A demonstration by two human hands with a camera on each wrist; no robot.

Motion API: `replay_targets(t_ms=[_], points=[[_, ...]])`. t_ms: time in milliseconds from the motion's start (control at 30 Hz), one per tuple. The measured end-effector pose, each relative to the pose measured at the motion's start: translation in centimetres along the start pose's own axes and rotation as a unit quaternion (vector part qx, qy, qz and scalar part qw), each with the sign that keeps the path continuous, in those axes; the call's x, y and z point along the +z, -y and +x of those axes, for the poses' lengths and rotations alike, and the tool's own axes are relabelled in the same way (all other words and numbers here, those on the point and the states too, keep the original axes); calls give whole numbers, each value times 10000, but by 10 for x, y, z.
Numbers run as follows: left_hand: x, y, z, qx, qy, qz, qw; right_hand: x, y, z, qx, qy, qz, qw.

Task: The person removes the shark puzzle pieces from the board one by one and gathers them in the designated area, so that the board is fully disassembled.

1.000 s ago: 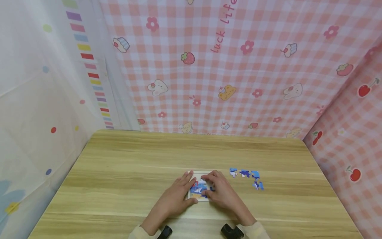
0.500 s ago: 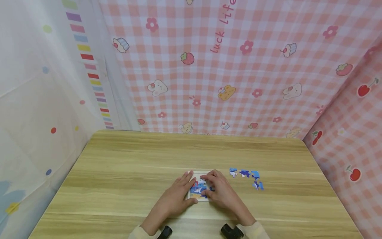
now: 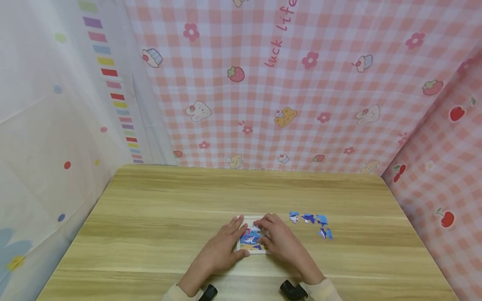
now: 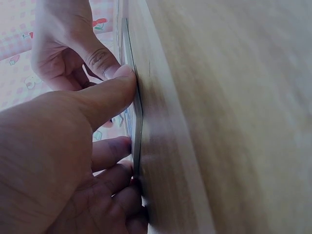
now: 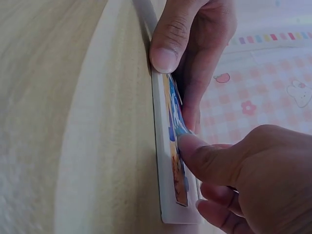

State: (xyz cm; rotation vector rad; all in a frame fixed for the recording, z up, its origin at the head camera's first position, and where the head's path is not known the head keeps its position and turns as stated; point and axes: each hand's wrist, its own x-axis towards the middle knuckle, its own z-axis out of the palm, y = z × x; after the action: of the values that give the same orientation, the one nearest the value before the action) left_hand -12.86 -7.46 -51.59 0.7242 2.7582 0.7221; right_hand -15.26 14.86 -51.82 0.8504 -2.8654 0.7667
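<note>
A small jigsaw puzzle tray with a white frame (image 3: 254,251) lies flat on the table, with sea-picture pieces (image 3: 249,238) set in it. My left hand (image 3: 224,246) rests on its left side, fingers stretched along the frame and thumb at the near edge. Over the right side of the tray, my right hand (image 3: 280,240) bends its index finger and thumb about a puzzle piece (image 3: 256,229). The right wrist view has that thumb (image 5: 192,146) pressed down on the picture. Part of the tray's right side is hidden under the right hand.
Several loose blue-and-white puzzle pieces (image 3: 308,218) lie on the wooden table (image 3: 180,192) to the right of the tray. A pink checked cloth (image 3: 263,125) hangs behind the table, and another cloth with cherries (image 3: 444,175) hangs at the right.
My right thumb has shifted slightly to the right and away from the near edge, uncovering more of the tray's lower pieces. The left hand and loose pieces stay where they were.
</note>
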Motion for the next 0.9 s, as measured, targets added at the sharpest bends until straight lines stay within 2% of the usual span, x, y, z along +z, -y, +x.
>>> replay_targets(t_ms=[200,433,700,900], points=[[1,1,0,19,-12,13,10000,0,0,-1,-9,-63,-10,10000],[2,2,1,35,-35,-12,10000,-4,0,0,95,63,200,9997],[2,2,0,83,-105,18,9999,-4,-1,-1,39,90,153,9998],[3,3,0,90,-117,37,9999,-4,-2,-3,78,53,424,9991]])
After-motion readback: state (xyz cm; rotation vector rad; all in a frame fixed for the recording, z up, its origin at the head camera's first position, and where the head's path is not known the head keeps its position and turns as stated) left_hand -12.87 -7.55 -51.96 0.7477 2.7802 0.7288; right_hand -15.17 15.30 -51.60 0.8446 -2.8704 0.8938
